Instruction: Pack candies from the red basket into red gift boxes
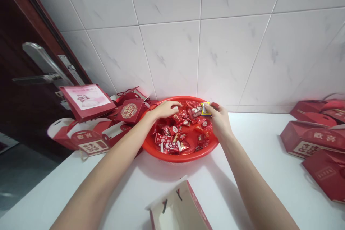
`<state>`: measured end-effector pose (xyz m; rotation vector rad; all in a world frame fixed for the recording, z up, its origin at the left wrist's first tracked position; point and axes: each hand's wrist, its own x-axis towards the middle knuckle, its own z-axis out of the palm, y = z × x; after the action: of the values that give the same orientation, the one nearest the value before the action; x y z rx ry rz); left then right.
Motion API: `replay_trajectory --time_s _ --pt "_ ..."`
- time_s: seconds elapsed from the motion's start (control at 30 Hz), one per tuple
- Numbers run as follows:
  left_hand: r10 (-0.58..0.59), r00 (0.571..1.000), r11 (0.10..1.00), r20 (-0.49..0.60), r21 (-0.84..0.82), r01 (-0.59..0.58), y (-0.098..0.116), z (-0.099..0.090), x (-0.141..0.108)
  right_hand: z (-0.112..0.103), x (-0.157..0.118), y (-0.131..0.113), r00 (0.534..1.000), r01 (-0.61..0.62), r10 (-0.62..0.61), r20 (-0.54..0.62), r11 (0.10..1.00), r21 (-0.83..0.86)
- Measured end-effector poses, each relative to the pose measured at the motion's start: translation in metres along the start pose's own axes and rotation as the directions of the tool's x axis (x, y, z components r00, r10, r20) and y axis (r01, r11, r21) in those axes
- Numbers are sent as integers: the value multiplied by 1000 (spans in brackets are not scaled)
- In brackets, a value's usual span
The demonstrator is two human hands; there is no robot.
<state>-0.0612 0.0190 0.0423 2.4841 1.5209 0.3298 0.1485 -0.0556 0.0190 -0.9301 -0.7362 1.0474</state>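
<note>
A red plastic basket (159,157) with a perforated wall stands on the white table and holds many wrapped candies (171,146), mostly red. My left hand (165,109) reaches over the basket's left rim, palm down, fingers bent and apart above the candies. Its fingertips are close to a red wrapper; whether they touch it is unclear. At the right side of the basket, my right hand (220,120) pinches a small yellow-and-blue wrapped candy (205,109). A dark red piece (215,105) also shows at its fingers. Below the basket, an open candy box (180,208) shows its pale inside.
Red gift boxes (93,140) are piled on the left, one with a pink picture lid (87,97). More red boxes (309,136) stand at the right edge. A tiled wall (172,61) rises behind the table (253,143). A dark door (24,43) with a metal handle is at left.
</note>
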Motion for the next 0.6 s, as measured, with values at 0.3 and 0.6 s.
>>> replay_trajectory --time_s 0.3,0.6 --pt "-103 993 988 -62 106 109 -4 0 -2 0 1 2 1000 7 -6 13 1000 -13" --pt "-129 991 972 -27 194 131 -6 5 -7 2 -3 -2 1000 -10 11 -14 1000 17"
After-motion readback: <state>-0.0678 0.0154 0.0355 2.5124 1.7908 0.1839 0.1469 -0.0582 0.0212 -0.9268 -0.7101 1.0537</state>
